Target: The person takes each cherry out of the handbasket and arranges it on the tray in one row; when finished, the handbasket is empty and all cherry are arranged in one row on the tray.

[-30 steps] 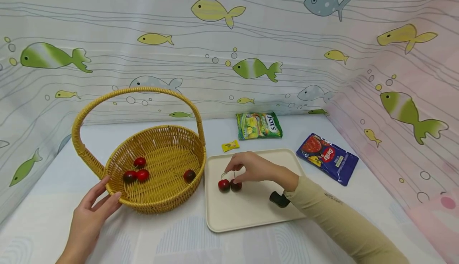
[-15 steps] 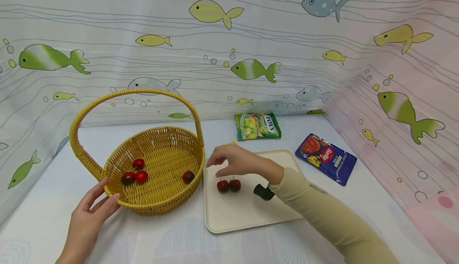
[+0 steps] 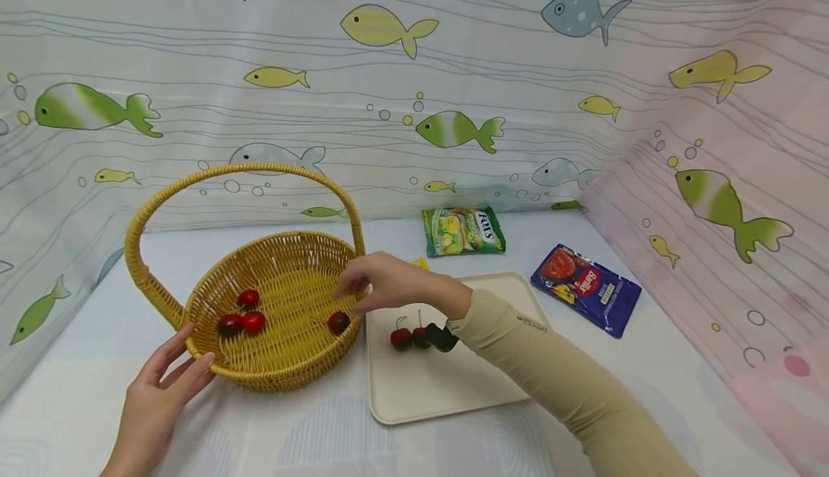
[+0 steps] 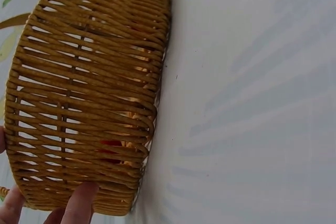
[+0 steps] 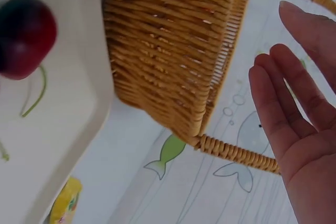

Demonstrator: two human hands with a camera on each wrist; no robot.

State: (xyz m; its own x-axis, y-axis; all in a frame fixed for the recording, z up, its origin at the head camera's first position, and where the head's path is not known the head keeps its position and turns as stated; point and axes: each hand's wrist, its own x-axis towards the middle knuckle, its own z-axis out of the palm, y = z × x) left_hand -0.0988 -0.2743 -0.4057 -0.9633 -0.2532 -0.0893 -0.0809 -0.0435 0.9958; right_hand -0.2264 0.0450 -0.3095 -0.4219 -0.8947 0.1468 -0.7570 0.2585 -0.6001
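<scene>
My left hand [image 3: 158, 394] grips the near left rim of a yellow wicker basket [image 3: 285, 376] with a tall hooped handle. In the left wrist view its fingertips [image 4: 83, 198] lie against the woven outer wall. Several dark red cherries [image 3: 254, 322] sit inside the basket, a lone one [image 3: 338, 322] at its right side. Over the basket's right rim hovers my right hand [image 3: 388, 283], thumb and fingers apart with nothing between them. Below its wrist, two stemmed cherries [image 3: 401, 339] rest on a cream tray [image 3: 453, 391]; a black wrist device partly covers one.
Behind the tray lie a small yellow packet [image 3: 419, 263], partly hidden by the right hand, and a green candy bag [image 3: 463, 231]. A blue sauce pouch [image 3: 586, 288] lies to the tray's right. A fish-patterned curtain [image 3: 363, 117] closes off the back and sides.
My right hand has moved left from the two cherries on the tray to above the basket's right rim, its fingers spreading on the way. The left hand stays at the basket.
</scene>
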